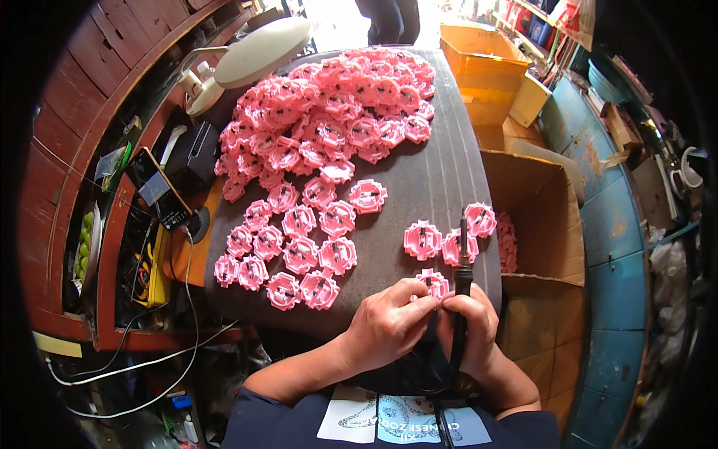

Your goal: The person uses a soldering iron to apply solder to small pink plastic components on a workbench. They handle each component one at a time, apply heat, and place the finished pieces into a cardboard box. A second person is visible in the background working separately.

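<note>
Left hand: the left hand (389, 323) is curled shut, fingertips pinching a pink part (434, 283) at the near edge of the mat (441, 176).
Right hand: the right hand (470, 325) is a closed fist round a black iron (461, 292), held upright, tip pointing away and up past the part.
Part in hand: it sits low and central, between both hands, only its top edge showing above the fingers.
Done, by the look of it: three parts (449, 238) lie just beyond the iron, beside the box (535, 224), and more pink shows inside that box.
Left to do: a big heap (336, 105) fills the far end of the mat, and neat rows (295, 247) wait on the left, so I judge most of the work lies ahead.
Pose: both forearms come in from below, wrists close, knuckles nearly touching, hands tucked near the body.
Around: a lamp (258, 45) leans over the heap, a phone (158, 191) rests left of the mat.
</note>
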